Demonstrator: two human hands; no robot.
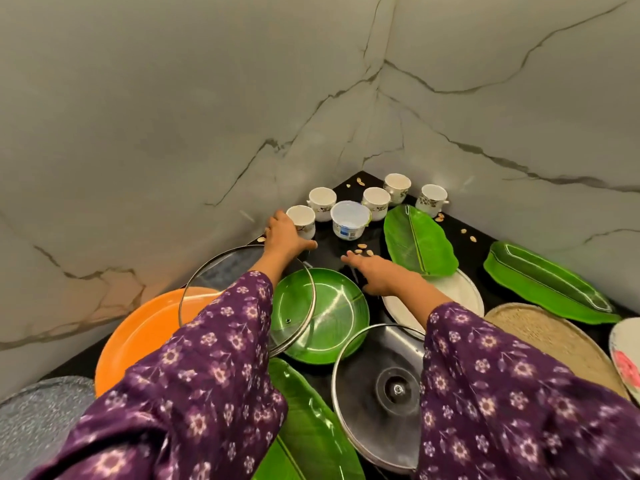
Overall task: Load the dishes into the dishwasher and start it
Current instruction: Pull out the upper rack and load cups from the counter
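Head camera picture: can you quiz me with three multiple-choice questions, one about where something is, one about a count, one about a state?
1. Where is the lidded plastic tub? A on the orange plate; B among the floral cups, by the wall corner; C inside a sink.
2. How many floral cups stand there? A two; B five; C nine.
3. The right hand is: A open; B gripping a lid; C fisted.
Answers: B, cups stand around it; B, five show; A, its fingers stretch flat over the black counter.
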